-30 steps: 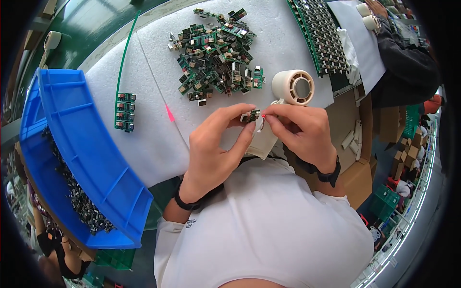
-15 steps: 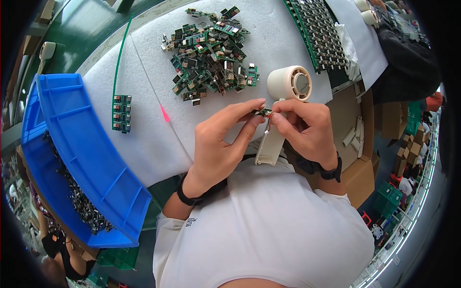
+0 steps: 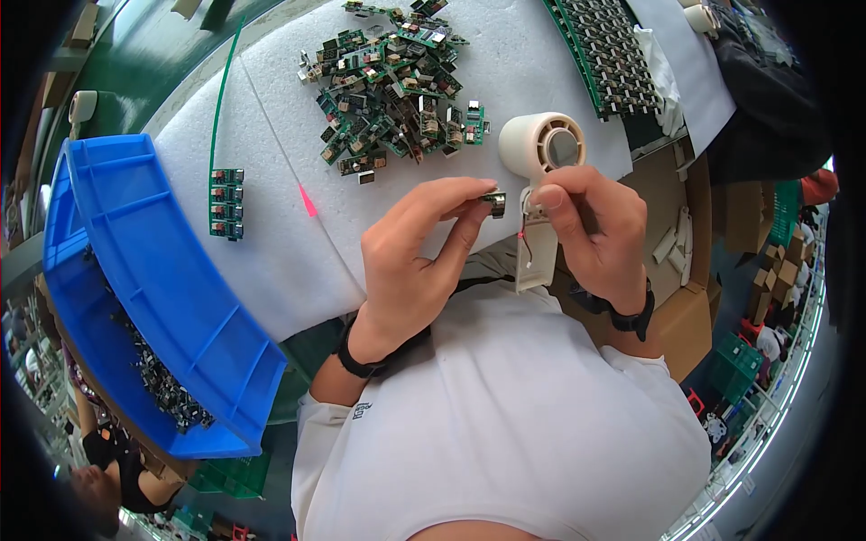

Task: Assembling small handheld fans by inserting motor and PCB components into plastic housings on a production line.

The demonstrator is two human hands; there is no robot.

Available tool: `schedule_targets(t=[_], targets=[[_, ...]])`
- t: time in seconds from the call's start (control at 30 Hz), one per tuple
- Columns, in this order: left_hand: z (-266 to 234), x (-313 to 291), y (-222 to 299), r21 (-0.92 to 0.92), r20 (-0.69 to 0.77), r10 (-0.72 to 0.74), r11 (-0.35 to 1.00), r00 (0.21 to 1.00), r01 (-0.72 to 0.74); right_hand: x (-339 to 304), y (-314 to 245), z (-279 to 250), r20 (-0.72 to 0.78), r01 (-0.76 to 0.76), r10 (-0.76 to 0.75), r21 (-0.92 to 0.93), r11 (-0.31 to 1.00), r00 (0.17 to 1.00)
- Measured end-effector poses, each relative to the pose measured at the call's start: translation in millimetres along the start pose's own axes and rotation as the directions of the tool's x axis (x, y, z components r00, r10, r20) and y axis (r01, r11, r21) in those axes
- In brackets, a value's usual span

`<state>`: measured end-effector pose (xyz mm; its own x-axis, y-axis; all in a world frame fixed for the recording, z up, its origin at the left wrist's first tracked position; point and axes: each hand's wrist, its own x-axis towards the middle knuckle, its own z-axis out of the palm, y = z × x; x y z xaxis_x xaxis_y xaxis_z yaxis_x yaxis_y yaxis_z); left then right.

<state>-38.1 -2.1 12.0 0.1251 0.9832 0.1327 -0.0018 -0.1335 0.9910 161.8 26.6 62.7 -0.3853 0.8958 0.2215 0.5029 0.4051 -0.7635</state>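
Observation:
Thumb and fingertips of my left hand (image 3: 406, 257) pinch a small circuit board (image 3: 496, 204), its metal connector facing right. My right hand (image 3: 603, 236) grips a cream handheld fan (image 3: 525, 146) at the neck, below its round head. The fan's handle shell (image 3: 538, 261) hangs open toward my lap, and thin red and dark wires (image 3: 524, 238) run down into it. A small gap separates the board from the fan. Beyond my hands lies a heap of similar green circuit boards (image 3: 388, 86) on a white foam sheet (image 3: 271, 288).
At the left stands a blue bin (image 3: 171, 243) with small dark parts inside. A short strip of joined boards (image 3: 226, 204) lies near it. Rows of boards (image 3: 609, 63) sit at the far right. A cardboard box (image 3: 677, 329) with cream pieces is beside my right arm.
My hands have moved apart. The board in my left hand has come away from the fan, and my right hand has shifted slightly right with the fan, leaving its wires hanging in view.

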Motion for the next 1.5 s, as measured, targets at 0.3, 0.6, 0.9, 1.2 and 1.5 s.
schedule_targets(t=[0.3,0.6,0.9,1.2,1.5], targets=[[6,-3,-3,-0.087,-0.243,-0.006,0.996,0.970,-0.016,-7,3,1,0.023,0.120,-0.118,-0.098,0.988,0.993],[3,-4,-1,-0.023,-0.247,0.037,0.999,0.968,-0.044,-6,-2,2,0.076,0.223,-0.211,-0.258,0.940,0.975],[-4,-6,11,0.052,-0.152,0.064,0.997,0.986,-0.057,0,6,9,-0.057,0.228,-0.264,-0.350,0.909,0.963],[-2,-1,18,0.056,-0.161,0.060,0.997,0.985,-0.052,4,-5,10,-0.150,0.043,-0.082,-0.246,0.968,0.985],[3,8,19,0.070,-0.138,0.019,0.998,0.990,-0.009,9,-1,-6,-0.088,-0.051,0.054,0.028,0.998,0.995]])
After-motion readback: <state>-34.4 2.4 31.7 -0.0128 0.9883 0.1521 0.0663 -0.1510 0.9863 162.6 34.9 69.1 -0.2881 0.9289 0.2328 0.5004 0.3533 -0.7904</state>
